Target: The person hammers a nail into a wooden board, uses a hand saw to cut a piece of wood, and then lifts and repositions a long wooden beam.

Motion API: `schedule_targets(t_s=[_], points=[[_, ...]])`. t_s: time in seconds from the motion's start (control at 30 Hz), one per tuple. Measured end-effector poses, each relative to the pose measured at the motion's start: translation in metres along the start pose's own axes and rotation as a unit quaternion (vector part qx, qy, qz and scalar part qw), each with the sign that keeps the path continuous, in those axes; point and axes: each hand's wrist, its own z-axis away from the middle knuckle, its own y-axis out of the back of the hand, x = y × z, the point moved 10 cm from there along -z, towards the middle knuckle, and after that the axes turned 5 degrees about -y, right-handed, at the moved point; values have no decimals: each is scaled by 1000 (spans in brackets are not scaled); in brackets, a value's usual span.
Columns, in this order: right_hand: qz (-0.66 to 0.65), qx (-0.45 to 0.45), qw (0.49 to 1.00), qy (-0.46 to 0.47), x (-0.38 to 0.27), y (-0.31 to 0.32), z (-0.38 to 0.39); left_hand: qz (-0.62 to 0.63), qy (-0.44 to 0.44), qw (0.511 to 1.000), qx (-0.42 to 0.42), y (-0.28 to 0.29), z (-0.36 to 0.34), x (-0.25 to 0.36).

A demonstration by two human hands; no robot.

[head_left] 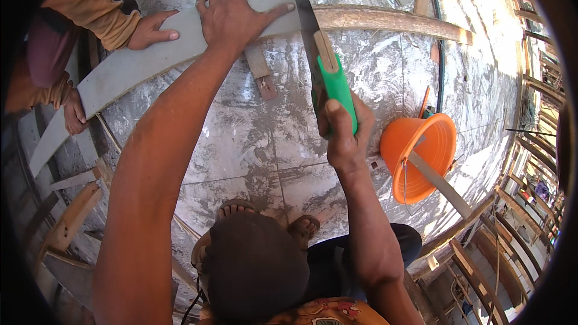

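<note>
A long grey board (174,54) runs from the lower left up to the top middle. My left hand (232,21) bears down on it near its right end, fingers bent over the far edge and thumb stretched along the top. In my right hand (346,129) is the green handle of a hand saw (306,15), with a piece of wood on the handle. The blade stands at the board's right end. Farther left, a co-worker's hand (150,30) rests on the board, and another hand (74,111) touches its near edge.
An orange bucket (394,138) lies tipped on the right with a flat wooden strip (439,183) sticking out. A timber beam (391,19) crosses the floor beyond the saw. Wooden framing (524,222) lines the right side. A dark cap or head (256,268) shows low in the middle, near sandalled feet.
</note>
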Motion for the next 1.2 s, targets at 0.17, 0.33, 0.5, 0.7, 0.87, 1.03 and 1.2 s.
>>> schedule_targets(t_s=[0.17, 0.33, 0.5, 0.7, 0.87, 1.03, 1.2], points=[[31, 20, 998, -57, -9, 63, 167, 2, 11, 1000, 5, 3, 3, -6], [-26, -2, 1000, -6, 6, 11, -11, 26, 0, 999, -23, 0, -2, 10], [-5, -27, 999, -36, 4, 3, 22, -6, 1, 1000, 7, 5, -2, -3], [29, 15, 997, -67, -2, 53, 138, -1, -2, 1000, -22, 1, 4, 0], [-6, 6, 1000, -21, -14, -3, -37, 31, -5, 999, -41, 1, -4, 16], [51, 0, 996, -71, 2, 32, 109, -11, 7, 1000, 8, 2, 3, -13], [1, 12, 998, -61, 8, 48, 128, -9, -6, 1000, -3, -1, 4, 2]])
